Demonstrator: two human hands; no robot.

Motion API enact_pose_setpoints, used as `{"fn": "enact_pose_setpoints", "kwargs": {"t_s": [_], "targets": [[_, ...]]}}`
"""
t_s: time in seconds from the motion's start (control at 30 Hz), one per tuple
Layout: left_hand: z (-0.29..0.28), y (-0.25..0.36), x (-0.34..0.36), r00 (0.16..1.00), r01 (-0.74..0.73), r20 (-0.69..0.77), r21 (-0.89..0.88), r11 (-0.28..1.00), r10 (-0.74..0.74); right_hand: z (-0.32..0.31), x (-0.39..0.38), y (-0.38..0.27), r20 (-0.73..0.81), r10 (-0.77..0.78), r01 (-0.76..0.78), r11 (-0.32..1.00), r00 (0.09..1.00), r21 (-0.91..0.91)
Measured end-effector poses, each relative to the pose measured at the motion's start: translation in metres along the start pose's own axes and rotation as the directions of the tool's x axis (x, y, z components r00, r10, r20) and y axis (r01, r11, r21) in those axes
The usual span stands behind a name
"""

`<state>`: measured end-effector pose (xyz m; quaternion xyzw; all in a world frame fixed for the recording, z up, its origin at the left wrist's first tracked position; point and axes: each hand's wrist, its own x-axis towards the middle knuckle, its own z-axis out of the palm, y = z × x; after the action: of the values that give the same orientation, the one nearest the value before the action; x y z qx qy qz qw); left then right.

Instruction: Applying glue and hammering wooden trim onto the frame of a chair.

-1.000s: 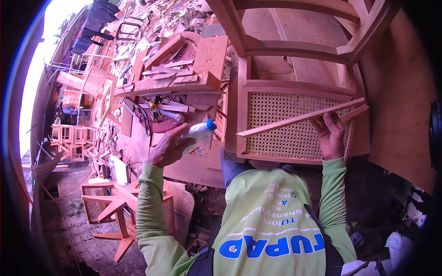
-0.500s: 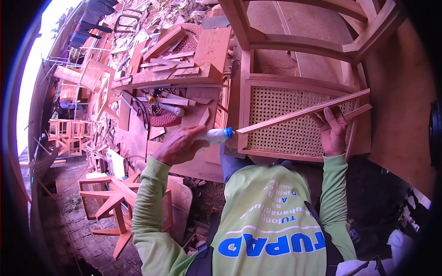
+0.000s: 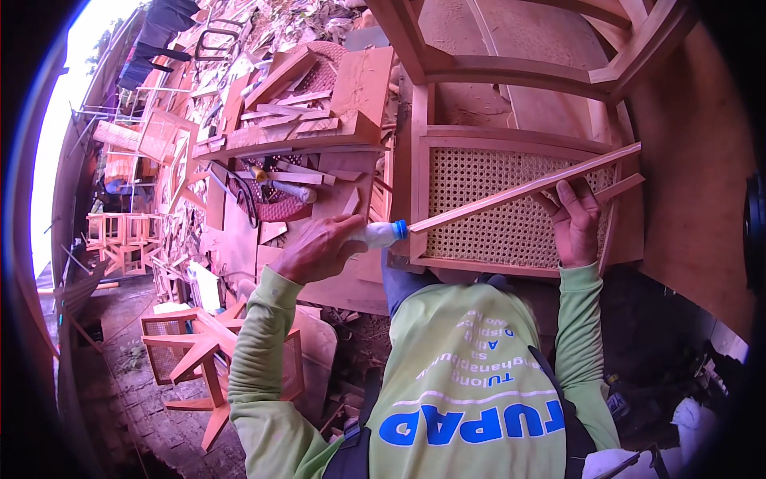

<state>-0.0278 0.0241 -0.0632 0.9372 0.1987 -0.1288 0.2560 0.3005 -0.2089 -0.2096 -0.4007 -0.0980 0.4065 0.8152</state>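
Note:
My left hand is wrapped round a small plastic squeeze bottle with a blue cap. The bottle lies nearly level, and its tip meets the left end of a long thin wooden strip. With fingers and thumb, my right hand grips that strip nearer its other end. A second, shorter wooden strip sticks out to the right behind my right hand. Beneath both is a wooden chair frame with a woven cane panel; the strip slants up to the right across it.
Left of the chair, a workbench carries wood offcuts, a hammer-like tool and a thick board. Wooden frames stand on the floor at lower left. A large brown panel rises at right.
The bottle tip now touches the strip's end, having been just off it. The strip's right part has dipped slightly, and the whole view has shifted a little.

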Motion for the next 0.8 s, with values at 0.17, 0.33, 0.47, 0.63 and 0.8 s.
{"fn": "enact_pose_setpoints", "kwargs": {"t_s": [0.17, 0.33, 0.47, 0.63, 0.8], "targets": [[-0.003, -0.004, -0.001, 0.999, 0.039, -0.013, -0.013, 0.999, -0.039, 0.001, 0.001, 0.004, 0.025, -0.011, 0.011, 1.0, 1.0, -0.004], [-0.011, -0.018, -0.012, 0.991, 0.014, -0.13, -0.051, 0.999, -0.02, 0.007, -0.003, 0.01, 0.015, 0.005, -0.005, 1.0, 1.0, 0.015], [-0.019, -0.032, -0.034, 0.952, 0.126, -0.257, -0.159, 0.979, -0.164, -0.019, -0.013, 0.01, -0.021, 0.024, -0.022, 0.996, 0.999, 0.085], [0.002, -0.079, -0.049, 0.95, 0.237, -0.111, -0.346, 0.908, -0.29, -0.028, -0.024, 0.007, -0.11, 0.075, -0.063, 0.992, 0.991, 0.11], [0.036, -0.123, -0.05, 0.949, 0.295, 0.023, -0.416, 0.86, -0.315, -0.032, -0.034, 0.001, -0.132, 0.085, -0.069, 0.99, 0.988, 0.124]]}}
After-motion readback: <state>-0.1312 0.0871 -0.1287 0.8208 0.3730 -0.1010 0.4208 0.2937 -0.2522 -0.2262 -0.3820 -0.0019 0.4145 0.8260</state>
